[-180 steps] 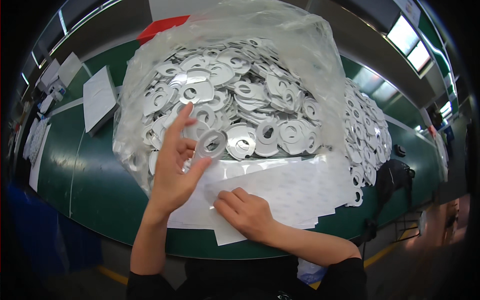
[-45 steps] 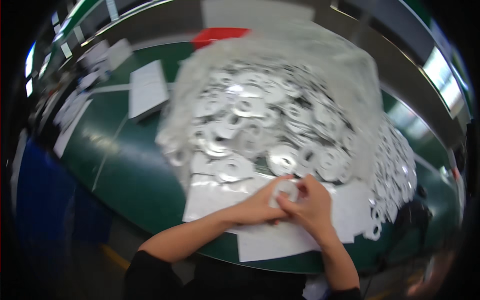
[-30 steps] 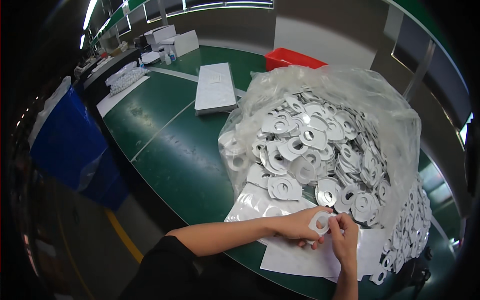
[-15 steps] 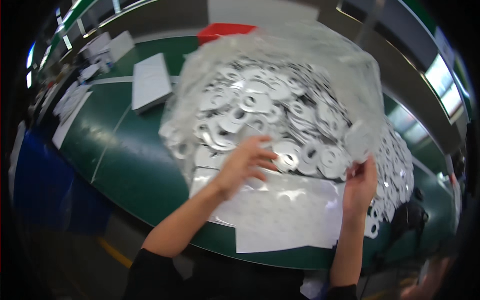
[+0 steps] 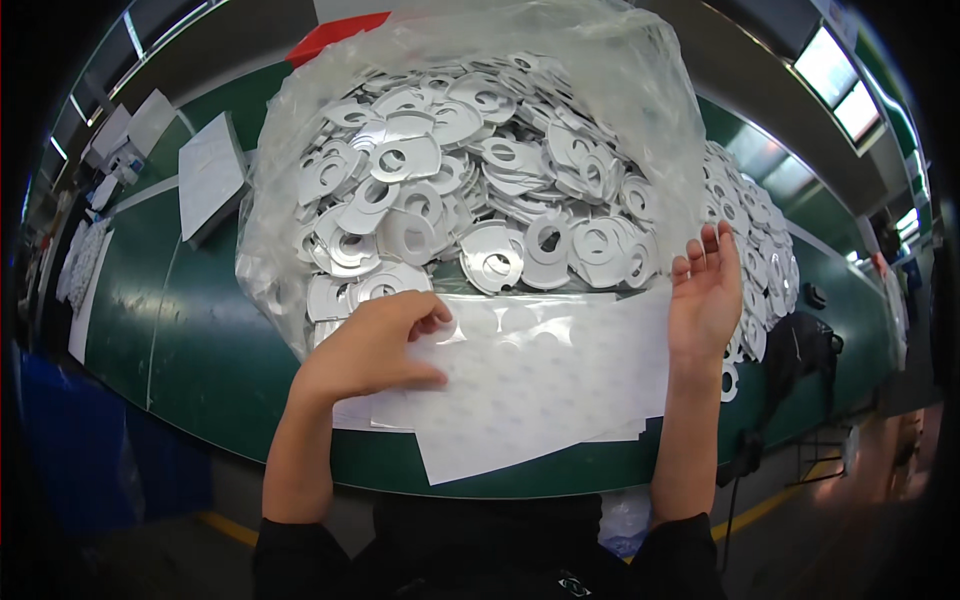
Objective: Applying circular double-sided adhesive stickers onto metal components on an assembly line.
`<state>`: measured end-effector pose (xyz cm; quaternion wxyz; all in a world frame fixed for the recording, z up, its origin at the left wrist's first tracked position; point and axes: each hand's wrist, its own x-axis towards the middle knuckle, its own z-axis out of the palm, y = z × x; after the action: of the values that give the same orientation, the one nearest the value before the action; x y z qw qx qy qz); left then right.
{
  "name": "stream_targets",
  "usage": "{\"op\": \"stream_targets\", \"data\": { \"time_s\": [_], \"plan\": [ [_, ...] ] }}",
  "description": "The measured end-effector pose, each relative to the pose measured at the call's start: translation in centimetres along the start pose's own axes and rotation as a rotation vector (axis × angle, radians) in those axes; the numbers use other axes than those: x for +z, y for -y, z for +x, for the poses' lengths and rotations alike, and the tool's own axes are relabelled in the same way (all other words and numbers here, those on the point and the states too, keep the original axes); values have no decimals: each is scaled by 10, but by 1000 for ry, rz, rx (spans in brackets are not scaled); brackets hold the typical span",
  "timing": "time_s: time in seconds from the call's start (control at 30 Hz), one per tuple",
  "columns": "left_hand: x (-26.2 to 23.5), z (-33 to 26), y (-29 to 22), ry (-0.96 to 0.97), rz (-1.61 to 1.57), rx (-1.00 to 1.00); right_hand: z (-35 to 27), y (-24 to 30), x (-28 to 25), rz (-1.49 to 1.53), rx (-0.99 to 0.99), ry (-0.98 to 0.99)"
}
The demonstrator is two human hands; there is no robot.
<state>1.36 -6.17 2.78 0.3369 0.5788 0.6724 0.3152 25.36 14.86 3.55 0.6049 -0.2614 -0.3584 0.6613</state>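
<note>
Nearest the person, white sheets (image 5: pixel 540 385) with faint round patches lie stacked at the front edge of the green desk (image 5: pixel 190 340). The left hand (image 5: pixel 375 340) rests on the left part of the top sheet, its fingers curled loosely and the fingertips pressing at the sheet's upper edge; whether they pinch anything small cannot be told. The right hand (image 5: pixel 705 295) stands at the right edge of the sheets with its fingers straight and spread a little, holding nothing, the palm turned toward the stack. Just beyond the sheets sits a large clear plastic bag (image 5: pixel 640 110), open and heaped with flat silver-grey discs (image 5: pixel 470 190), each with a round hole. More of the same discs lie in a loose pile (image 5: pixel 755 230) to the right of the bag. Farther left on the desk lies a white stack of sheets (image 5: pixel 208 175), and a red bin (image 5: pixel 335 30) shows behind the bag.
</note>
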Motion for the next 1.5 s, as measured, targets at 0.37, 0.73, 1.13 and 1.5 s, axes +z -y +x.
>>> {"op": "stream_targets", "data": {
  "time_s": [0.37,0.73,1.13,1.5],
  "plan": [
    [0,-7,-24,51,390,-189,6,18,-13,-156,-289,-51],
    [-24,4,15,-608,-266,-52,18,2,-28,-238,-286,-140],
    [-61,-3,50,-873,-702,343,3,-30,-24,-785,-80,442],
    [-60,0,51,-741,-907,243,3,-29,-22,-780,-53,360]
  ]
}}
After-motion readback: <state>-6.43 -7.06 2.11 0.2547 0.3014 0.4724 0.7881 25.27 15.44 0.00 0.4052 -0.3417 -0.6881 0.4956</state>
